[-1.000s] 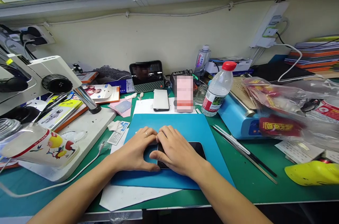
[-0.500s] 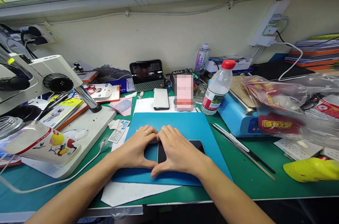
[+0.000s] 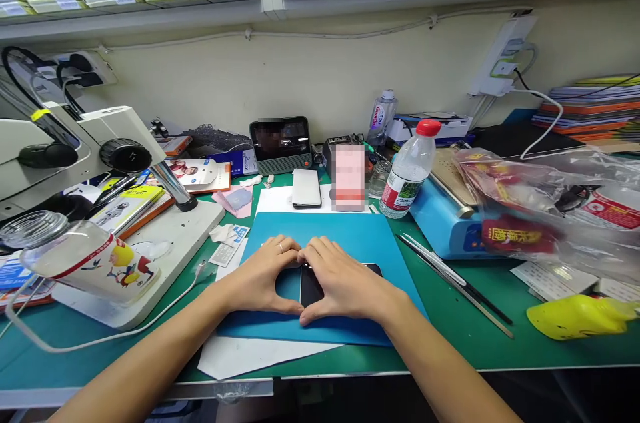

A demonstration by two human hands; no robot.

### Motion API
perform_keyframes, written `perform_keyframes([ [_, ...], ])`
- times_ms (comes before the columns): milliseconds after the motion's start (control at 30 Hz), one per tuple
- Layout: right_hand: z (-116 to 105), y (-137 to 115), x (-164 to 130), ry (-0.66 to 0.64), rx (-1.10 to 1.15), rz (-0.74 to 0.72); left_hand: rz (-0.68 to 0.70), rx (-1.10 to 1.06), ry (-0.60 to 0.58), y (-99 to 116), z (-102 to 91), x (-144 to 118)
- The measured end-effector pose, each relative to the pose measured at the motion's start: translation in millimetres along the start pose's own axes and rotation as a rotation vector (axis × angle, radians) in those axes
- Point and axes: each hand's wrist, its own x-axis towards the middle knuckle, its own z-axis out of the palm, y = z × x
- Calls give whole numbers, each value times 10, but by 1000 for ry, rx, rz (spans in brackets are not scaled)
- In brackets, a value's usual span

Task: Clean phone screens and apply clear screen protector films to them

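Observation:
A dark smartphone (image 3: pixel 312 288) with a thin light edge lies lengthwise on a blue mat (image 3: pixel 280 223). Across it arches my right hand (image 3: pixel 345 280), fingers at the far edge and thumb at the near edge, hiding most of it. My left hand (image 3: pixel 263 276), with a ring on one finger, curves at the phone's left end. Its fingertips and thumb tip meet the phone's corners and my right hand. Blue mat shows in the gap between the left palm and the phone.
A microscope stand (image 3: pixel 195 223) and a jar (image 3: pixel 95 263) are at left. To the right are tweezers (image 3: pixel 460 286), a red-capped bottle (image 3: pixel 407 173), a blue device (image 3: pixel 445 223), a plastic bag (image 3: pixel 565 196) and a yellow bottle (image 3: pixel 575 318). A pale flat device (image 3: pixel 306 188) stands behind the mat.
The camera view has tilted up slightly and shifted, so the scene appears a little moved. Both hands keep nearly the same pose at the phone.

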Motion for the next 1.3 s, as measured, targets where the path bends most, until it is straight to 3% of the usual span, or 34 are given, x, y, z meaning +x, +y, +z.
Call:
perform_keyframes([
  [367,-130,-156,-35,-25,-44,8,41,-3,-1,-28,-6,-3],
  [700,-125,-287,-85,-26,-251,-25,42,19,-4,-15,-23,0],
  [833,-283,-344,-145,-20,-274,-15,48,29,-2,-1,-27,-9],
  [933,-573,-344,-269,91,-136,-13,50,51,-3,0,-34,-20],
  [1067,-896,-193,-542,401,262,127,46,46,-18,7,-59,-21],
  [1167,-888,-19,-750,624,651,157,16,15,24,65,-81,-3],
  [1300,-656,127,-932,704,836,254,-31,38,71,265,-96,50],
])
